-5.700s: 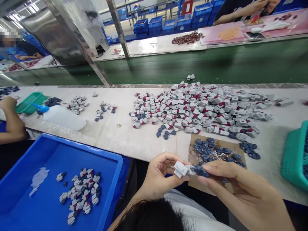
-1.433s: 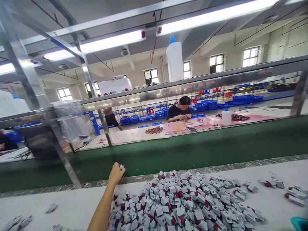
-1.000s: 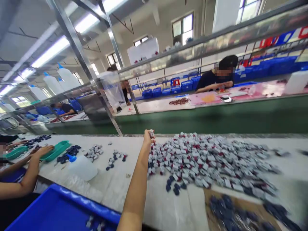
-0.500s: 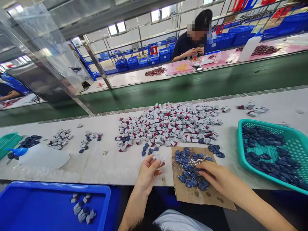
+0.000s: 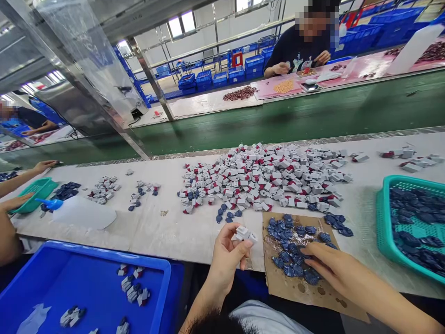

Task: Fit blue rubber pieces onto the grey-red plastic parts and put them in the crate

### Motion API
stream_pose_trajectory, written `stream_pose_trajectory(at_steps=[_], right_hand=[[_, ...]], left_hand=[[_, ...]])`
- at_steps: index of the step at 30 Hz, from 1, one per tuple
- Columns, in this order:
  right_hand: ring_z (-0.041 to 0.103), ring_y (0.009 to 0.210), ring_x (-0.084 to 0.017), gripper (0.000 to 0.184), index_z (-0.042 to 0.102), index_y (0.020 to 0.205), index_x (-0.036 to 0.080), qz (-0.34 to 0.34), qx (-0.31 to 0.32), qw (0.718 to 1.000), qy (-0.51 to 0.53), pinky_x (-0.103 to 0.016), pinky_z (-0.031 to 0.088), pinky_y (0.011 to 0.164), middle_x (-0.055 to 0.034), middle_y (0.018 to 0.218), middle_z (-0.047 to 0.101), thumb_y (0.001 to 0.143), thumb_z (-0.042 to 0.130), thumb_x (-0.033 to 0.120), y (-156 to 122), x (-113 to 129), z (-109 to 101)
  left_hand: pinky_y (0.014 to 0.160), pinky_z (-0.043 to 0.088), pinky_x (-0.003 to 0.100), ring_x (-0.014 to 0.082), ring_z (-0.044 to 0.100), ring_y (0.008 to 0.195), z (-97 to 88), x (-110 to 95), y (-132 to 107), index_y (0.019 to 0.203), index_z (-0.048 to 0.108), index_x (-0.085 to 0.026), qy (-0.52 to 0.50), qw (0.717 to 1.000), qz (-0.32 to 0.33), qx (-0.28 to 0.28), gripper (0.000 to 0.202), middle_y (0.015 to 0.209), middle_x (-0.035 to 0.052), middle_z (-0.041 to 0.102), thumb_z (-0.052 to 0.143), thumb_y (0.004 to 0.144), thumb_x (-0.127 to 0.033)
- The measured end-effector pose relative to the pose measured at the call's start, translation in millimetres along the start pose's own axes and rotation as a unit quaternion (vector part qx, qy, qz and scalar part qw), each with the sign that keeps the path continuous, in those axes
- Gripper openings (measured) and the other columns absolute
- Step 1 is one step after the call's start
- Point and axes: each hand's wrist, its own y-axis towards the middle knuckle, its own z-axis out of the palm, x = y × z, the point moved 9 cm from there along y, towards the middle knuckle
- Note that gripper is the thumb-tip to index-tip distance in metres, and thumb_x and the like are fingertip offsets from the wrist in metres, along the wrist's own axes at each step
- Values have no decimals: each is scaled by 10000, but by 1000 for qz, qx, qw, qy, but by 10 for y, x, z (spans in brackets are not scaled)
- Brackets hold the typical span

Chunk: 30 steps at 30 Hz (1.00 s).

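Observation:
My left hand [image 5: 225,260] pinches a light grey plastic part [image 5: 245,234] between thumb and fingers, raised above the table's near edge. To its right lies a brown cardboard sheet [image 5: 292,292] with wet, glossy spots and many small dark blue plastic pieces [image 5: 287,234]. Over that sheet, my right hand [image 5: 328,264] has its thumb and fingertips closed in among the blue pieces; the fingers partly hide what they grip. A large heap of grey and dark red parts [image 5: 264,178] lies just beyond both hands.
A green basket [image 5: 384,222] of dark blue pieces stands on the right. At lower left is a blue bin [image 5: 104,257] with several assembled parts. A white bottle [image 5: 85,213] lies on the left, near another person's arms [image 5: 14,204]. Across the green belt [image 5: 208,132] sits a co-worker [image 5: 299,51].
The view has swung left, so things appear farther right. My left hand has turned the grey part. My right hand stays over the cardboard. The co-worker's hands opposite have parted.

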Motion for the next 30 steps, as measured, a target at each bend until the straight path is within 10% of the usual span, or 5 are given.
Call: stream_pose_trajectory(at_steps=[13, 19, 24, 30], right_hand=[[631, 614, -182, 334, 699, 926, 245, 42, -248, 962, 108, -233, 506, 472, -38, 764, 662, 851, 597, 554, 15, 308, -642], [624, 649, -167, 327, 690, 917, 216, 96, -276, 919, 265, -220, 542, 550, -54, 786, 653, 803, 667, 521, 141, 502, -419], [493, 457, -131, 431, 642, 892, 178, 160, -298, 837, 429, -200, 398, 367, -7, 553, 523, 724, 739, 563, 203, 493, -197], [459, 440, -107, 461, 614, 878, 157, 153, -268, 816, 489, -187, 367, 367, -16, 569, 543, 718, 754, 566, 290, 581, -66]], left_hand=[[326, 375, 113, 87, 521, 608, 218, 17, -81, 979, 638, -217, -102, 985, -44, 131, 379, 893, 18, 557, 687, 747, -512], [697, 583, 271, 156, 624, 882, 108, 62, -56, 1213, 598, -288, -53, 997, -43, 42, 519, 1040, 33, 622, 779, 733, -367], [1004, 443, 320, 233, 560, 1186, 27, -43, -35, 882, 719, -216, 31, 999, 18, 9, 237, 1148, 75, 666, 824, 677, -271], [776, 553, 293, 231, 670, 1016, -22, -104, -26, 736, 629, -195, 53, 996, 74, 2, 183, 1239, 64, 597, 753, 762, -327]])
